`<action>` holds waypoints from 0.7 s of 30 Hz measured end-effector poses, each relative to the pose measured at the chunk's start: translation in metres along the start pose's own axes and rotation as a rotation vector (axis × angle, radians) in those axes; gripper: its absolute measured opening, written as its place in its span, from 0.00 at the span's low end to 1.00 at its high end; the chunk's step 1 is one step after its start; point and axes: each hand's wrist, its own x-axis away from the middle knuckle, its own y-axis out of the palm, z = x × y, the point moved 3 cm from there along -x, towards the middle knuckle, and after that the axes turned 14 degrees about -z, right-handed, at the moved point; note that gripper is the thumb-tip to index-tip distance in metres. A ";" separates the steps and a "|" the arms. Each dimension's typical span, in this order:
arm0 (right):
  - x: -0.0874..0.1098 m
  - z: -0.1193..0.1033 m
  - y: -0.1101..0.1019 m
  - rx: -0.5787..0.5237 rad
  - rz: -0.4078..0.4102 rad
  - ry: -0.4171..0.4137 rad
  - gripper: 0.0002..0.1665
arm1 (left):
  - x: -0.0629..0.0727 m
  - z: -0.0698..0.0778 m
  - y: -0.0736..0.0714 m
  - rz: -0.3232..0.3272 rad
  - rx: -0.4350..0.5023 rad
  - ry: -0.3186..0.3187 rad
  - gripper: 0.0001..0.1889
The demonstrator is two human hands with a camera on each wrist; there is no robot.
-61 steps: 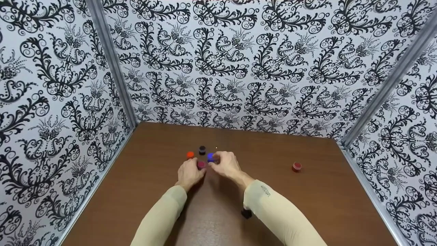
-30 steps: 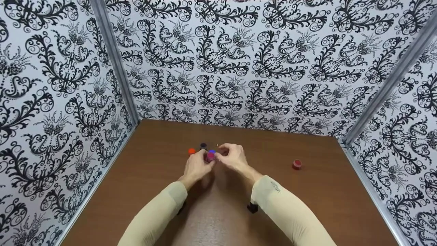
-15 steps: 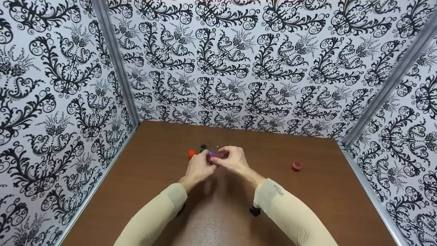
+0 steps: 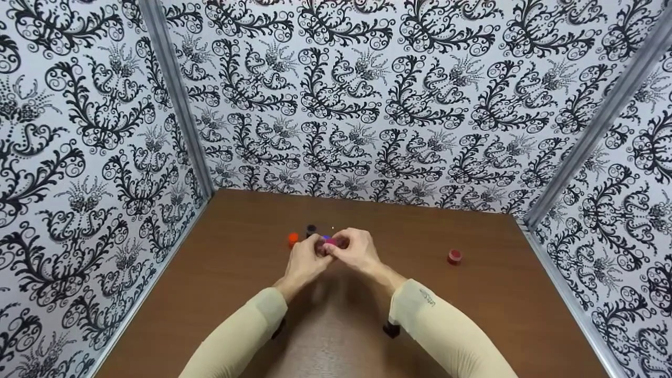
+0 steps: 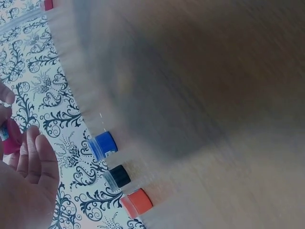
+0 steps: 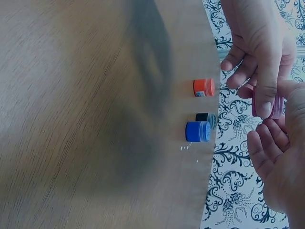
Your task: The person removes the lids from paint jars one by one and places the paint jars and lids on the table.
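Both hands meet over the table around a small magenta paint pot (image 6: 277, 107), held clear of the wood. My left hand (image 4: 306, 260) pinches it, thumb laid across its side in the right wrist view. The right hand (image 4: 359, 253) grips the same pot from the other side with thumb and index finger, its other fingers loosely bent. Just beyond the hands stands a blue paint pot (image 6: 197, 131), partly hidden in the head view. Beside it are a black pot (image 5: 119, 176) and an orange pot (image 4: 293, 239).
A red paint pot (image 4: 454, 256) stands alone on the right of the brown table (image 4: 504, 315). Tiny white specks lie near the blue pot. Patterned walls with grey metal corner posts (image 4: 178, 100) enclose the table's back and sides.
The right hand has let go of the blue pot and taken hold of the magenta one. My left hand has carried the magenta pot right, and the hands have come together.
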 end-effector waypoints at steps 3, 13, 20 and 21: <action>0.000 0.001 0.000 0.006 0.007 -0.010 0.15 | 0.001 -0.001 0.002 0.021 0.011 0.006 0.15; 0.001 0.003 0.001 0.023 0.018 -0.029 0.16 | 0.002 -0.002 0.006 0.067 0.045 0.027 0.11; 0.002 0.002 0.001 0.068 0.024 -0.039 0.17 | 0.001 -0.003 0.007 0.086 0.044 0.068 0.12; 0.002 0.001 0.001 0.076 0.025 -0.043 0.17 | 0.001 -0.003 0.007 0.090 0.052 0.075 0.11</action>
